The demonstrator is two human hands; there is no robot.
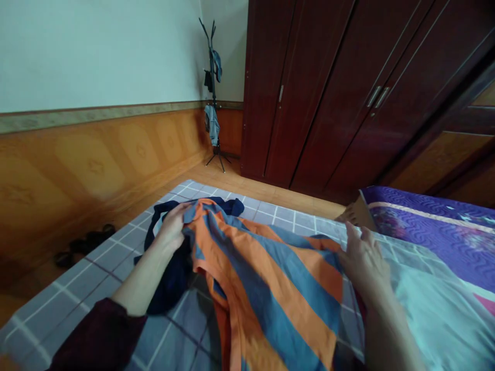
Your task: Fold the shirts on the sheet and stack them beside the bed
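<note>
An orange and grey-blue striped shirt (266, 263) stretches between my two hands, its lower part hanging toward me. My left hand (172, 226) is closed on the shirt at its upper left corner. At the right end, my right hand (365, 257) pinches the cloth between thumb and fingers, with the other fingers partly raised. Behind and below my left hand lies a dark navy garment (168, 283), partly covered by the shirt. Both rest over a grey checked cloth surface (104, 288).
Pale fabric (441, 309) lies to the right, beside a purple patterned bedspread (436, 232). A dark red wardrobe (309, 93) stands behind. In the corner is a coat rack (212, 93) with hanging clothes. Dark sandals (85, 245) sit on the floor at left.
</note>
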